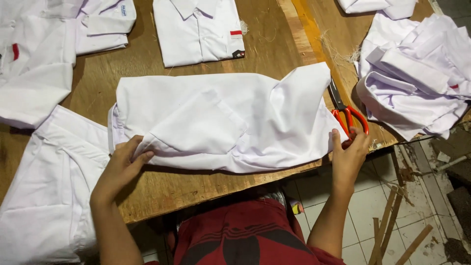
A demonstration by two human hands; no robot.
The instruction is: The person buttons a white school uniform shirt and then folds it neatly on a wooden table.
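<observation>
white cotton fills most of what i see: a white shirt (pixel 221 120) lies crosswise on a worn plywood table (pixel 196 189), close to its near edge, partly folded and rumpled toward its right end. my left hand (pixel 120 167) rests at the shirt's lower left corner, fingers spread and curled lightly over the hem, thumb underneath as far as i can tell. my right hand (pixel 349 154) sits at the shirt's lower right end, by the table's near right corner, fingers together and pointing up, pressing the cloth's edge; whether it pinches the fabric i cannot tell. just beside that hand, touching the shirt's right end, lie red-handled scissors (pixel 346 113), blades pointing to the far edge. a folded shirt (pixel 198 29) sits at the far edge, more folded shirts (pixel 44 54) at the far left corner, another white shirt (pixel 54 186) hangs over the near left edge, and a loose heap of shirts (pixel 417 73) covers the right edge. to do this fold well, i judge both hands should pull the hem taut and level, smooth the bunched right end flat, and stay clear of the scissors.
</observation>
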